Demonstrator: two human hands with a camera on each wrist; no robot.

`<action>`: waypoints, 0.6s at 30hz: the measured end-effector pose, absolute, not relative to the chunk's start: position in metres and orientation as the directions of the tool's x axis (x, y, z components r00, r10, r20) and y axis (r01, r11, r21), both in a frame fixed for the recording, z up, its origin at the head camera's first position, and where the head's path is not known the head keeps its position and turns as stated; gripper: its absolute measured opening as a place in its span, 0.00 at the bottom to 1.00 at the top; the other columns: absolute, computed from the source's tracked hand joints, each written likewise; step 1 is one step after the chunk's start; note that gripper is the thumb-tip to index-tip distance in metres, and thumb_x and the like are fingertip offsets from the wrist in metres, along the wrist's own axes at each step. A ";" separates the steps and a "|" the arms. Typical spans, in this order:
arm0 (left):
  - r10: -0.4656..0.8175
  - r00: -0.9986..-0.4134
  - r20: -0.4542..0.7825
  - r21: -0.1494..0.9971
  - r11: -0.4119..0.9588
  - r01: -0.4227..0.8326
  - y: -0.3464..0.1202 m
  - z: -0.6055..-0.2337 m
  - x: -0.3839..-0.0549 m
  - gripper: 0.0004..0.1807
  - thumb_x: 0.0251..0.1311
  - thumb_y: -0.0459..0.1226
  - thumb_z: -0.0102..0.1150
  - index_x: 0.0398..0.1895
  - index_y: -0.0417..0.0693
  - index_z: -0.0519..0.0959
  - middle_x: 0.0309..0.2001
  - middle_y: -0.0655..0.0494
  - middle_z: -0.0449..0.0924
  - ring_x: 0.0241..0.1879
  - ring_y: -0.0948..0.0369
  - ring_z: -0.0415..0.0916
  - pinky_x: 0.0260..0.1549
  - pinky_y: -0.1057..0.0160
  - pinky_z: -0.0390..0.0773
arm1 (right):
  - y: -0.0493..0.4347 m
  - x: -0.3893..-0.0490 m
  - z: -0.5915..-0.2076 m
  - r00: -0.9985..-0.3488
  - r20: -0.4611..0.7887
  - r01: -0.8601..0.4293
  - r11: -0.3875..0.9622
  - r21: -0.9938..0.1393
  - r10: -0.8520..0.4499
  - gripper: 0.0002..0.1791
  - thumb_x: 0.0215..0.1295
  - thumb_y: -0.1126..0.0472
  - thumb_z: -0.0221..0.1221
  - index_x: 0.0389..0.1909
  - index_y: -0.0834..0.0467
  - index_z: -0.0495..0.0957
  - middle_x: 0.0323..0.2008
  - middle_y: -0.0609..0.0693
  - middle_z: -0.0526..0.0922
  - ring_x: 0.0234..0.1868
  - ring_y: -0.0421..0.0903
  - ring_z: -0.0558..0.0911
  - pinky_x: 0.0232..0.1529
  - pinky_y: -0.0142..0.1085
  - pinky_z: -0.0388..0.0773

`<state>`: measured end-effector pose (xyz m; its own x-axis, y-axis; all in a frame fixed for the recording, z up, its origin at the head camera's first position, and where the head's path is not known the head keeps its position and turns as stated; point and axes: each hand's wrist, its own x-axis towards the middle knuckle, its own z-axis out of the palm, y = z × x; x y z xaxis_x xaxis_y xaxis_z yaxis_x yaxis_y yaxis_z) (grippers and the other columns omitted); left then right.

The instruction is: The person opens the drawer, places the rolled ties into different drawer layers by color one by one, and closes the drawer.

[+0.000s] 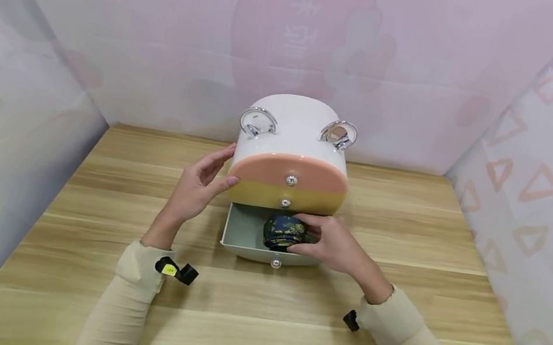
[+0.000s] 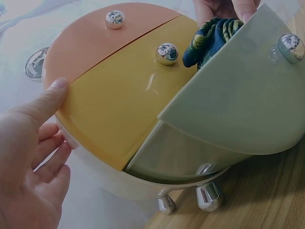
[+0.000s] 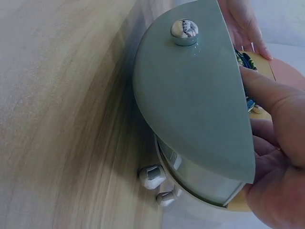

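Note:
A small rounded cabinet [image 1: 290,127] has a white body with a coral drawer [image 1: 266,168], a yellow drawer [image 1: 252,193] and a grey-green bottom drawer [image 2: 243,90]. The bottom drawer is pulled out. Inside it sits a folded dark blue cloth [image 1: 279,232] with a yellow-green pattern. My right hand [image 1: 335,244] reaches in from the right and holds the cloth between thumb and fingers; the drawer front hides part of this grip in the right wrist view. At the cabinet's left side, my left hand [image 1: 193,187] rests with its thumb on the front edge and fingers along the side.
Two chrome ring-shaped ears [image 1: 259,122] stand on the cabinet top, and round silver knobs [image 1: 292,180] sit on the drawers. Short silver feet [image 2: 208,196] lift it off the wooden table [image 1: 234,320]. Printed cloth walls [image 1: 168,33] enclose the back and both sides.

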<state>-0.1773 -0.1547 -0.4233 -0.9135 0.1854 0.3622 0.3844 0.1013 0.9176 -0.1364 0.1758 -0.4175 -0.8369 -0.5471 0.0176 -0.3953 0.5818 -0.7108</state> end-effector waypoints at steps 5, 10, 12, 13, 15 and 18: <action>0.188 -0.912 0.365 0.918 0.093 0.387 -0.153 -0.425 -0.178 0.33 0.69 0.33 0.69 0.76 0.49 0.72 0.80 0.54 0.68 0.81 0.56 0.63 0.80 0.67 0.63 | 0.174 -0.140 -0.418 -0.829 0.045 -0.442 0.605 -0.662 -0.557 0.34 0.56 0.54 0.80 0.64 0.59 0.83 0.54 0.52 0.89 0.52 0.45 0.88 0.56 0.40 0.90; 0.187 -0.911 0.368 0.917 0.091 0.389 -0.152 -0.426 -0.178 0.33 0.69 0.33 0.69 0.76 0.49 0.72 0.80 0.53 0.68 0.81 0.56 0.63 0.80 0.68 0.62 | 0.172 -0.143 -0.419 -0.824 0.066 -0.481 0.632 -0.608 -0.563 0.35 0.55 0.53 0.81 0.63 0.61 0.84 0.54 0.54 0.90 0.53 0.47 0.87 0.56 0.43 0.88; 0.188 -0.909 0.371 0.915 0.091 0.392 -0.152 -0.426 -0.179 0.33 0.69 0.33 0.69 0.76 0.49 0.72 0.80 0.53 0.68 0.81 0.56 0.63 0.80 0.68 0.63 | 0.171 -0.144 -0.420 -0.819 0.075 -0.497 0.637 -0.589 -0.569 0.35 0.55 0.53 0.81 0.63 0.62 0.84 0.55 0.55 0.90 0.55 0.49 0.87 0.58 0.46 0.87; 0.189 -0.909 0.371 0.915 0.092 0.393 -0.152 -0.426 -0.179 0.33 0.69 0.34 0.69 0.76 0.49 0.72 0.80 0.54 0.68 0.81 0.56 0.63 0.80 0.68 0.62 | 0.171 -0.144 -0.420 -0.816 0.079 -0.505 0.641 -0.578 -0.573 0.35 0.55 0.53 0.81 0.63 0.63 0.84 0.55 0.56 0.89 0.56 0.50 0.86 0.60 0.47 0.87; 0.189 -0.909 0.372 0.915 0.093 0.394 -0.152 -0.426 -0.179 0.32 0.69 0.34 0.69 0.76 0.49 0.73 0.80 0.54 0.68 0.81 0.57 0.63 0.80 0.68 0.63 | 0.169 -0.145 -0.420 -0.808 0.087 -0.523 0.642 -0.560 -0.582 0.35 0.55 0.54 0.81 0.62 0.64 0.84 0.55 0.57 0.89 0.56 0.52 0.86 0.60 0.48 0.86; 0.187 -0.909 0.372 0.914 0.095 0.393 -0.152 -0.426 -0.179 0.32 0.69 0.33 0.69 0.76 0.49 0.73 0.80 0.54 0.68 0.81 0.57 0.63 0.80 0.68 0.63 | 0.167 -0.145 -0.420 -0.799 0.083 -0.536 0.643 -0.547 -0.595 0.35 0.55 0.54 0.81 0.61 0.65 0.84 0.54 0.58 0.90 0.55 0.52 0.87 0.59 0.48 0.87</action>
<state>-0.1791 -0.1524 -0.4262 -0.9093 0.1873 0.3717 0.3934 0.0949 0.9145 -0.1453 0.1665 -0.4203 -0.7991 -0.5954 0.0832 -0.5359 0.6429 -0.5472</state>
